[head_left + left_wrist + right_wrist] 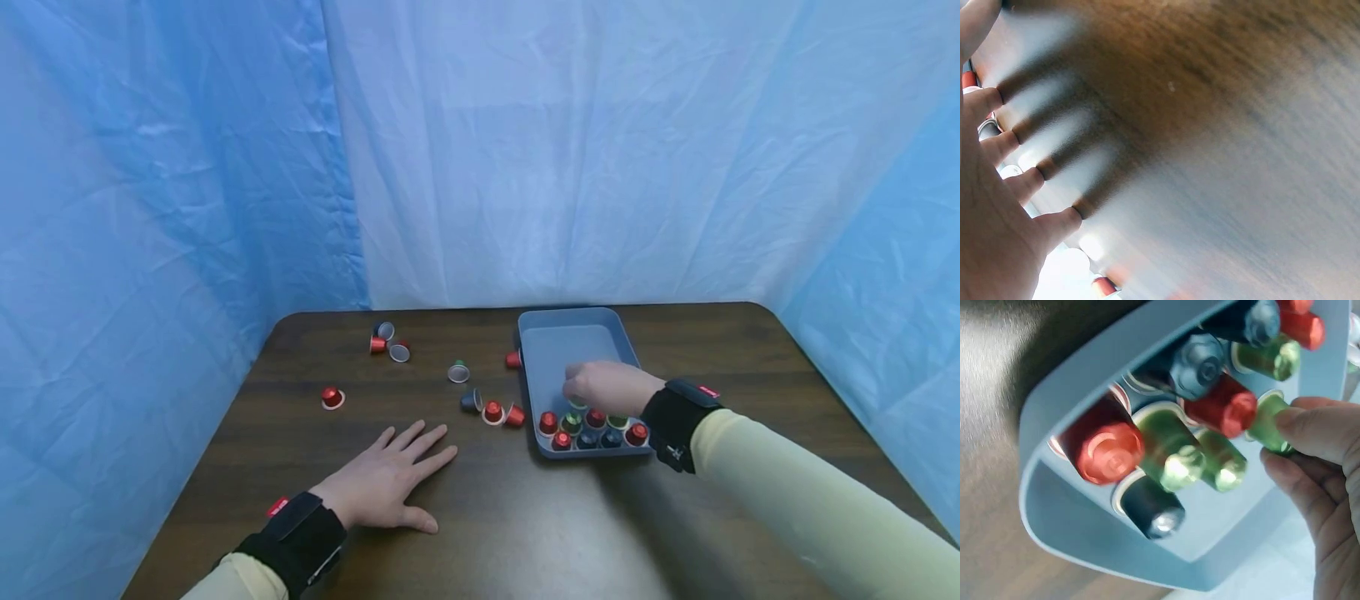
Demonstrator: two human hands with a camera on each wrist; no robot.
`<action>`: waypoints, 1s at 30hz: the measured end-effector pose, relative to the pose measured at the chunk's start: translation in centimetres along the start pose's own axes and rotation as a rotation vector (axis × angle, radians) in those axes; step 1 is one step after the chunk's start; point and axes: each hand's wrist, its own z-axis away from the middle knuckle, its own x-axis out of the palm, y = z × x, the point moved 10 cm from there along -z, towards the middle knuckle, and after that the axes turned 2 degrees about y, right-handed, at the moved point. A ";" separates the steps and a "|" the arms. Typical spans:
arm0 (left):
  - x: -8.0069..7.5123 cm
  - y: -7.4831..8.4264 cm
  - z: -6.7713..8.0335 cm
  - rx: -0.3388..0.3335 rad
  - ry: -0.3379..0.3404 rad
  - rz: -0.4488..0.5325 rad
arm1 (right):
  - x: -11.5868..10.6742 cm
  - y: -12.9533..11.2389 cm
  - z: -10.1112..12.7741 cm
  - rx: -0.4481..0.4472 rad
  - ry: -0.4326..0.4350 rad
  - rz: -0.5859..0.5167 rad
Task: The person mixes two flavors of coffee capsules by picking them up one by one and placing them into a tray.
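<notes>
A green coffee capsule (pixel 1267 422) is pinched between the thumb and fingers of my right hand (pixel 611 385), low inside the blue-grey tray (pixel 573 333). Around it in the right wrist view stand other capsules, lid down: a red capsule (pixel 1113 453), a green capsule (pixel 1169 456) and a dark blue capsule (pixel 1150 509) among them. They fill the tray's near end in rows. My left hand (pixel 386 483) lies palm down with fingers spread, close over the wooden table (pixel 495 525), holding nothing. Past its fingertips sits a red capsule (pixel 492 411).
Left of the tray lie a tipped red capsule (pixel 514 416), a dark blue capsule (pixel 470 401) and a capsule with its silver lid showing (pixel 458 373). One more red capsule (pixel 512 359) touches the tray's left side. Farther left are a lone red capsule (pixel 330 397) and a small cluster. Blue curtains (pixel 480 167) surround the table.
</notes>
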 end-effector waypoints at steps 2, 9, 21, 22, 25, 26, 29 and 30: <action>0.0 0.0 0.0 0.000 -0.001 0.000 | 0.5 0.2 0.0 0.018 -0.012 0.011; 0.1 -0.2 0.0 -0.005 0.003 -0.009 | 1.4 0.0 -0.1 0.016 -0.013 -0.002; 0.2 -0.3 -0.2 -0.016 -0.011 -0.011 | 1.9 0.3 0.1 0.058 -0.054 -0.038; 0.2 -0.3 -0.2 -0.016 -0.012 -0.013 | 1.9 0.3 0.1 0.057 -0.056 -0.039; 0.3 -0.3 -0.2 -0.019 -0.016 -0.013 | 1.9 0.3 0.2 0.048 -0.049 -0.026; 0.2 -0.3 -0.2 -0.020 -0.016 -0.014 | 1.9 0.4 0.2 0.044 -0.046 -0.018; 0.3 -0.3 -0.3 -0.021 -0.018 -0.005 | 1.6 0.5 0.3 0.050 -0.035 -0.030; 0.3 -0.3 -0.3 -0.023 -0.018 -0.001 | 1.5 0.6 0.4 0.058 -0.032 -0.037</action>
